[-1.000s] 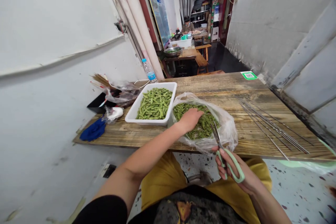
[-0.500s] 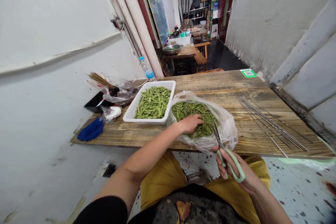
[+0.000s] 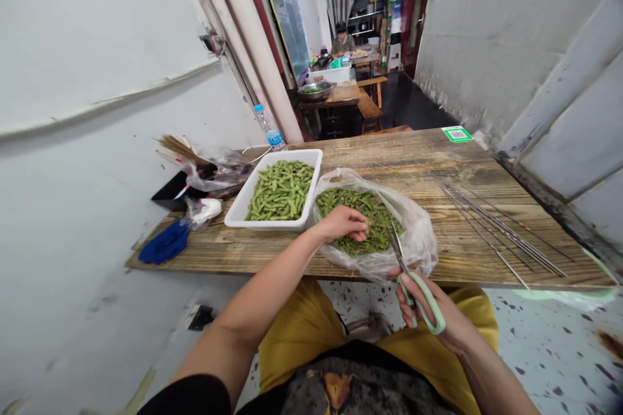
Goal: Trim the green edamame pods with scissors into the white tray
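Note:
My left hand (image 3: 343, 223) is over the clear plastic bag (image 3: 419, 233), its fingers curled together in a pinch. Whatever they hold, if anything, is too small to make out. Inside the bag lie green pods (image 3: 335, 201) mixed with clippings and stem bits. Around the scissors (image 3: 422, 301) with pale green handles, my right hand (image 3: 440, 318) is closed at the bag's near right edge. The narrow blades point up and away, slightly parted over the clippings. Left of the bag, a white plastic tub (image 3: 265, 225) holds a heap of green edamame pods (image 3: 281, 191).
Long metal skewers (image 3: 501, 227) lie on the wooden table (image 3: 370, 152) at right. A water bottle (image 3: 270, 130), black box (image 3: 170, 189) with bundled sticks and blue cloth (image 3: 164, 243) are at left. Another person (image 3: 343, 44) sits at a far table.
My left hand has lifted from among the clippings and drawn slightly left, its fingers now curled together. The scissors remain in my right hand, nearly in the same place.

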`<state>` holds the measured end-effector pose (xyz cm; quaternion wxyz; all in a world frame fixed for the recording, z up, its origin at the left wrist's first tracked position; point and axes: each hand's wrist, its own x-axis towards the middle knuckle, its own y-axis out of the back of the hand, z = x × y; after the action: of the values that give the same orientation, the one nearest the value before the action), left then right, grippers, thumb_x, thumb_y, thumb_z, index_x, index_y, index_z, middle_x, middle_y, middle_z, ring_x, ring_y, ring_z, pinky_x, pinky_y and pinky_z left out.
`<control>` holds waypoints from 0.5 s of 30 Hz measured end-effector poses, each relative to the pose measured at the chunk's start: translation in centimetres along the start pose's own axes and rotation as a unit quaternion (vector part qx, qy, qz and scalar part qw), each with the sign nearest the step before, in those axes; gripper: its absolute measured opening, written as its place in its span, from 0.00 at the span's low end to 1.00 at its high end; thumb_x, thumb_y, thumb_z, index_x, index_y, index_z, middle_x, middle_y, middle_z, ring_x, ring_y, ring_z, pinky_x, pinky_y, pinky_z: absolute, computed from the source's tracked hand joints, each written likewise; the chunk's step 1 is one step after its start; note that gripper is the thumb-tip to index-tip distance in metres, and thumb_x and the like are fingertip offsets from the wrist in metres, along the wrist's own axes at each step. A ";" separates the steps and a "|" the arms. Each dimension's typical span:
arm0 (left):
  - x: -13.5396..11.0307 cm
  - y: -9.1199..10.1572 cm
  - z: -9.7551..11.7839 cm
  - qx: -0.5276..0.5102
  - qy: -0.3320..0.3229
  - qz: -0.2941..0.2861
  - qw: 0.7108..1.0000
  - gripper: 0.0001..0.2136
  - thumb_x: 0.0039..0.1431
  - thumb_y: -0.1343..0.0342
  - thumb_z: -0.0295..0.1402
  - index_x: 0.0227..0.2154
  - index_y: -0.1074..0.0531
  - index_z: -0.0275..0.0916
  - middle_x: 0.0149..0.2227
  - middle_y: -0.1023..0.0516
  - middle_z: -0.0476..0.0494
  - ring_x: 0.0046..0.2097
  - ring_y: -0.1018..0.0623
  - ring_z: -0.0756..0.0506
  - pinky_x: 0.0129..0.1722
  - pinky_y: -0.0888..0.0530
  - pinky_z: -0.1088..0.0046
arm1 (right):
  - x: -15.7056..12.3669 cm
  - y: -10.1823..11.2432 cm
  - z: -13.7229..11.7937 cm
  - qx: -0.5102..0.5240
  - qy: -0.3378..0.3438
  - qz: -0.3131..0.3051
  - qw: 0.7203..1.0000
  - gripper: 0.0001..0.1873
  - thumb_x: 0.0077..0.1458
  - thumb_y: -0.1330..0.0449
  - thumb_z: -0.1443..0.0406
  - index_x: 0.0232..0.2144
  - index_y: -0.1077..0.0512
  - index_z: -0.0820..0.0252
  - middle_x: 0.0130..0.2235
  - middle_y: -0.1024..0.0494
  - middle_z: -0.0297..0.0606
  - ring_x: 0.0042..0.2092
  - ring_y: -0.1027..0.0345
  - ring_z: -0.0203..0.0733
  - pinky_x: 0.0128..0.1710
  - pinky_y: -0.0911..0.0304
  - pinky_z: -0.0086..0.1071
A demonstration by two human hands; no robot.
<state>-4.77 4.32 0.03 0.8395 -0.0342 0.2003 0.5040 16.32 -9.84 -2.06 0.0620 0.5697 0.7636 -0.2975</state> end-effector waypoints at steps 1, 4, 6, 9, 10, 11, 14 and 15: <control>-0.1 -0.3 -0.2 -0.046 0.015 -0.007 0.999 0.11 0.46 0.35 0.33 0.31 0.26 0.30 0.25 0.23 0.45 0.26 0.24 0.51 0.31 0.27 0.73 | 0.2 -0.1 0.0 -0.008 -0.002 -0.001 1.000 0.26 0.48 0.37 0.48 0.42 0.35 0.57 0.25 0.35 0.27 0.22 0.42 0.30 0.20 0.41 0.27; -0.5 -0.8 -0.6 -0.075 0.029 -0.014 0.997 0.13 0.43 0.33 0.35 0.27 0.26 0.30 0.24 0.23 0.45 0.23 0.27 0.53 0.26 0.29 0.76 | 1.0 -0.2 0.2 -0.038 0.001 -0.011 0.999 0.26 0.48 0.38 0.47 0.43 0.36 0.57 0.25 0.36 0.27 0.22 0.42 0.30 0.20 0.41 0.26; -0.8 -1.0 -0.5 -0.047 0.028 -0.008 0.998 0.14 0.43 0.33 0.38 0.25 0.25 0.30 0.21 0.25 0.47 0.18 0.32 0.56 0.19 0.36 0.79 | 1.5 -0.2 0.3 -0.060 0.014 -0.024 0.998 0.26 0.50 0.39 0.47 0.43 0.36 0.57 0.24 0.37 0.26 0.22 0.43 0.29 0.19 0.41 0.25; -1.2 -1.1 -0.2 -0.016 0.028 -0.012 0.999 0.16 0.42 0.34 0.41 0.25 0.25 0.30 0.20 0.26 0.49 0.16 0.37 0.58 0.16 0.42 0.80 | 2.0 0.0 0.4 -0.076 0.026 -0.040 0.996 0.23 0.53 0.41 0.48 0.43 0.35 0.57 0.24 0.38 0.25 0.22 0.44 0.29 0.18 0.42 0.23; -1.3 -1.2 -0.1 -0.011 0.027 -0.014 0.999 0.17 0.41 0.34 0.42 0.26 0.24 0.30 0.21 0.26 0.49 0.16 0.38 0.59 0.16 0.43 0.80 | 2.1 0.0 0.5 -0.079 0.027 -0.046 0.995 0.22 0.53 0.41 0.49 0.42 0.35 0.56 0.23 0.39 0.25 0.21 0.45 0.28 0.17 0.42 0.23; -1.4 -1.3 0.0 -0.007 0.025 -0.016 1.000 0.18 0.41 0.34 0.43 0.26 0.24 0.30 0.21 0.25 0.49 0.16 0.38 0.59 0.16 0.44 0.80 | 2.2 0.0 0.5 -0.082 0.029 -0.052 0.995 0.21 0.53 0.41 0.49 0.42 0.35 0.56 0.23 0.39 0.24 0.20 0.46 0.28 0.17 0.43 0.22; -1.6 -1.5 0.3 -0.001 0.018 -0.020 1.000 0.19 0.39 0.34 0.44 0.26 0.25 0.30 0.21 0.26 0.49 0.16 0.39 0.59 0.15 0.45 0.80 | 2.3 -0.2 0.4 -0.088 0.031 -0.064 0.994 0.20 0.52 0.40 0.50 0.39 0.35 0.57 0.21 0.41 0.22 0.18 0.49 0.26 0.15 0.45 0.21; -1.6 -1.5 0.3 -0.002 0.018 -0.021 1.000 0.19 0.39 0.34 0.44 0.26 0.25 0.30 0.21 0.26 0.49 0.16 0.39 0.59 0.15 0.46 0.80 | 2.3 -0.3 0.4 -0.089 0.027 -0.061 0.994 0.20 0.51 0.39 0.49 0.38 0.35 0.57 0.21 0.42 0.22 0.17 0.49 0.26 0.14 0.46 0.21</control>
<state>-4.04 2.34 0.71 0.8460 -0.0493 0.2130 0.4862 15.18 -8.13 -3.26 0.0734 0.5226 0.8215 -0.2162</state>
